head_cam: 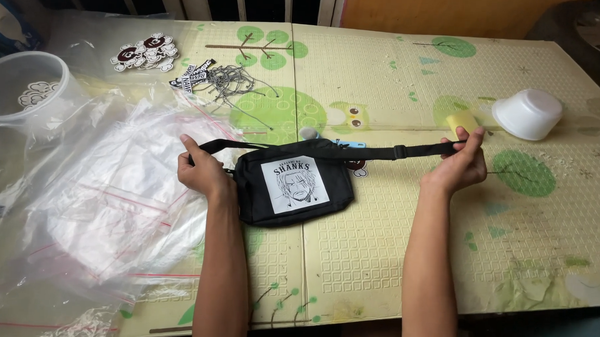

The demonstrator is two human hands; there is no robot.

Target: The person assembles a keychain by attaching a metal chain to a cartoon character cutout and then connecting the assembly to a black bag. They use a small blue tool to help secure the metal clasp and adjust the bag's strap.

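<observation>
Now black pouch point(292, 188) between both hands' grip

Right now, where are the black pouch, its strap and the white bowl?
black pouch point(292, 188): head view, on its front panel.
strap point(374, 151): head view, on the stretched middle length.
white bowl point(528, 113): head view, on its upturned side.

Your left hand point(203, 172) pinches one end of the black strap point(354, 149), your right hand point(458, 164) the other, strap stretched level above the surface point(376, 257). The black pouch point(293, 187) with a white printed patch lies between your hands. Clear plastic bags point(106, 201) are heaped to the left; a white bowl point(528, 113) sits upside down at the far right.
</observation>
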